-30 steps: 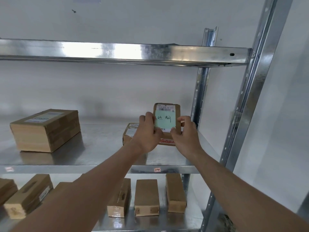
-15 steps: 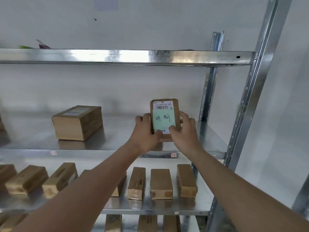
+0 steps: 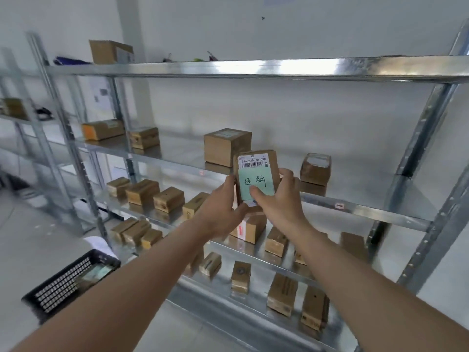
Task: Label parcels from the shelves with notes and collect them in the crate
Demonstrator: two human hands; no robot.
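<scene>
A small brown parcel (image 3: pixel 272 158) stands upright in the air in front of the metal shelves, held between both hands. A pale green handwritten note (image 3: pixel 253 182) is stuck on its face below a white barcode label. My left hand (image 3: pixel 222 209) grips the parcel's left edge and bottom. My right hand (image 3: pixel 279 201) grips its right edge, thumb pressing on the note. A black slotted crate (image 3: pixel 59 282) sits on the floor at the lower left, with something pale green inside it.
The galvanized shelf rack (image 3: pixel 253 69) fills the view, holding several brown boxes on each level, such as a cube box (image 3: pixel 225 146) and a taped box (image 3: pixel 316 168). A second rack (image 3: pixel 15 107) stands at far left. Grey floor lies around the crate.
The view has swung left and pulled back, bringing the crate and more shelving into sight. The parcel stays held in both hands, now further out from the shelf, with my right thumb on the note.
</scene>
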